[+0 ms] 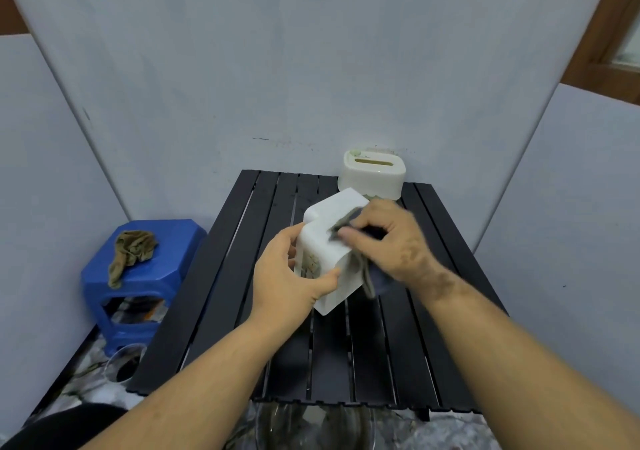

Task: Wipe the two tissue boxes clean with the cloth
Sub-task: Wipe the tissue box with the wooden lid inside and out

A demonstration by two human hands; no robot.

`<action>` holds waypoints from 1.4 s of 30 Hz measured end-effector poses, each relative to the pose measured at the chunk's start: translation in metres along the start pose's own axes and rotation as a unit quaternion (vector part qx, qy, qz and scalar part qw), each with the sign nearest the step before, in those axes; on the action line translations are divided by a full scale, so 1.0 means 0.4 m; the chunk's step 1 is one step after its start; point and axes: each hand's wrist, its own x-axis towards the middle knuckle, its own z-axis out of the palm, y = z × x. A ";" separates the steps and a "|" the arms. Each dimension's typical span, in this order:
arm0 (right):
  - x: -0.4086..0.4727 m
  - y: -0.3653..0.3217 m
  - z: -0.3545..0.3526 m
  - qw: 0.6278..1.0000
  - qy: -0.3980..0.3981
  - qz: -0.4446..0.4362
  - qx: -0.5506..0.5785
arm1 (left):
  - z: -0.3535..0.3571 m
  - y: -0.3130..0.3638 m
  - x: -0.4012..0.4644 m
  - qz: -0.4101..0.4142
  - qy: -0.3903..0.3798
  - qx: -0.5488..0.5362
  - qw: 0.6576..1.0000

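A white tissue box (pixel 325 234) is tilted up above the black slatted table (pixel 221 293), its patterned side facing me. My left hand (pixel 289 276) grips its near left end, thumb across the front. My right hand (pixel 388 241) pinches a grey cloth (pixel 363 269) against the box's upper face; the cloth's tail hangs down beside the box. The right hand is blurred. A second, cream tissue box (pixel 374 174) with a slot on top stands upright at the table's far right edge, apart from both hands.
A blue plastic stool (pixel 173 259) stands left of the table with an olive rag (pixel 130 252) lying on it. A clear glass vessel (pixel 121 363) sits on the floor by the stool. Another clear container (pixel 311 425) shows below the table's near edge. Grey wall panels enclose the table.
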 end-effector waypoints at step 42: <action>0.153 0.025 0.013 0.980 -0.010 0.149 -0.135 | -0.012 -0.010 0.013 0.009 -0.012 0.024 1.000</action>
